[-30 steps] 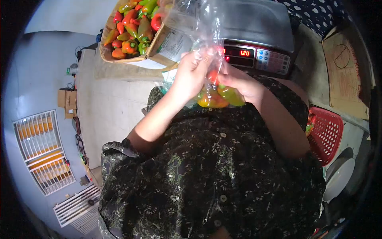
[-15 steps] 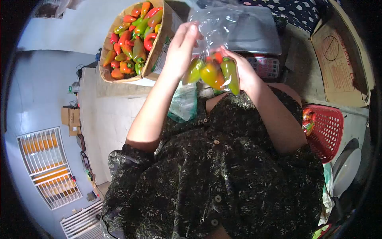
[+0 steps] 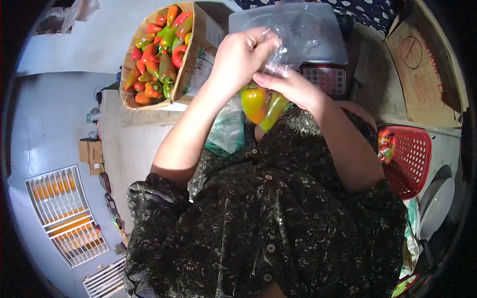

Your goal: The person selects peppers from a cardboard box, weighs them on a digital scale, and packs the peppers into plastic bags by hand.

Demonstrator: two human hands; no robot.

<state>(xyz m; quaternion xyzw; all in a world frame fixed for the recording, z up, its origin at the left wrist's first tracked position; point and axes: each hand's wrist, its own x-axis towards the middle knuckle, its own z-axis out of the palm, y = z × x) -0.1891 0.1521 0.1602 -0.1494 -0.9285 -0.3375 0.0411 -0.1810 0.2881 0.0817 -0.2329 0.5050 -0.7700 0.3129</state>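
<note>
A clear plastic bag (image 3: 279, 52) is bunched between my two hands, with bell peppers (image 3: 254, 103) in its lower part. One pepper is orange and green, and a longer green one (image 3: 274, 111) hangs beside it; the others are hidden by my fingers. My left hand (image 3: 244, 55) pinches the bag's gathered neck between thumb and fingers. Just below and to the right, my right hand (image 3: 296, 88) closes around the bag above the peppers. Behind the bag lies a scale with a grey pan (image 3: 248, 22) and a keypad (image 3: 325, 82).
At upper left stands a cardboard box (image 3: 201, 54) full of red, orange and green peppers. A greenish plastic bag (image 3: 224, 130) lies below my left forearm. On the right are a red basket (image 3: 415, 154) with bagged peppers, an opened carton (image 3: 422, 74) and a white plate (image 3: 438, 208).
My hands have come together from either side of the bag. The bag's top, loosely spread before, is now gathered in them, and fewer peppers show below.
</note>
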